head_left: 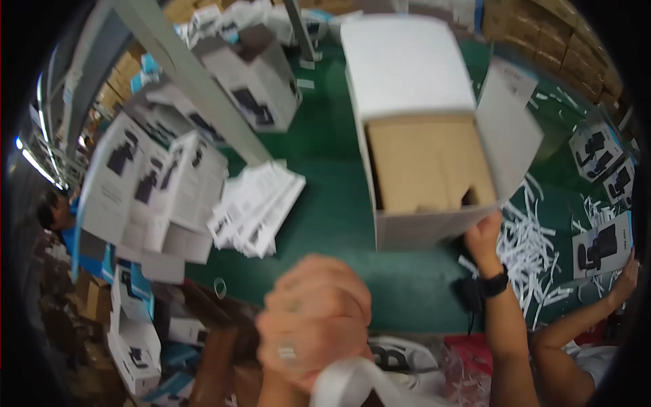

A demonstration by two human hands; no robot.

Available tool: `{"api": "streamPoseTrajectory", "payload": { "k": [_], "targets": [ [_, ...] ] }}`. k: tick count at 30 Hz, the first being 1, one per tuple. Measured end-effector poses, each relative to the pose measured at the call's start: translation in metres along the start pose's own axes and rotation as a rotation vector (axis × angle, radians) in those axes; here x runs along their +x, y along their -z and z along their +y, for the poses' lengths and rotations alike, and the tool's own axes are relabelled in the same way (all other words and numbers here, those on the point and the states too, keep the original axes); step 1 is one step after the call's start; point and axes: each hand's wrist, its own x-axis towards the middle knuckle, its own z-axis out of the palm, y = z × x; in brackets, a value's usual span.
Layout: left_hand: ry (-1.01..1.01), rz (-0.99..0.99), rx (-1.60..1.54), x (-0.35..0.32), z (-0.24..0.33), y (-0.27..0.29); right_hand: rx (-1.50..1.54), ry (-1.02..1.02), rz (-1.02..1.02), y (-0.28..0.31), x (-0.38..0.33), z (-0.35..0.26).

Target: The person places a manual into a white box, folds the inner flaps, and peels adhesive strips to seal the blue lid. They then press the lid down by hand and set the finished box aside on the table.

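Observation:
My left hand [315, 319] is raised close in front of me, blurred, with its fingers curled and a ring on one of them. Whether anything is inside it is hidden; a pale strip [349, 383] hangs just below. My right hand [484, 237], with a black band on its wrist, grips the near right corner of a white carton [420, 227]. That carton stands with its top flaps [407, 64] spread, and a plain brown cardboard insert [430, 159] fills its inside. Left of it lies a fanned stack of white printed leaflets [261, 207].
Open printed cartons [149, 186] crowd the green table [319, 146] on the left, beside a grey post [196, 81]. Shredded white paper [529, 251] lies right of my right hand. At far right, another person's hand [625, 279] touches a printed box [602, 247].

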Motion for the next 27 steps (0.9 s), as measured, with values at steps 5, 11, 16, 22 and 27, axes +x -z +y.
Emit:
{"api": "streamPoseTrajectory", "payload": {
  "k": [5, 11, 16, 22, 27],
  "targets": [
    [-0.118, 0.537, -0.085, 0.031, 0.036, -0.075, 0.048, -0.016, -0.030, 0.000, 0.010, -0.025],
    [0.164, -0.266, -0.381, 0.031, 0.019, -0.051, 0.024, 0.016, -0.005, -0.009, -0.002, -0.021],
    [0.568, -0.084, 0.348, 0.021, 0.030, -0.025, 0.074, -0.016, -0.006, 0.005, -0.005, -0.015],
    [0.472, 0.037, 1.886, -0.088, -0.020, 0.162, 0.125, 0.023, 0.008, -0.009, 0.002, -0.024],
    [0.846, -0.150, 1.755, -0.110, -0.030, 0.169, 0.110, 0.037, 0.060, -0.013, 0.008, -0.024]
  ]
}}
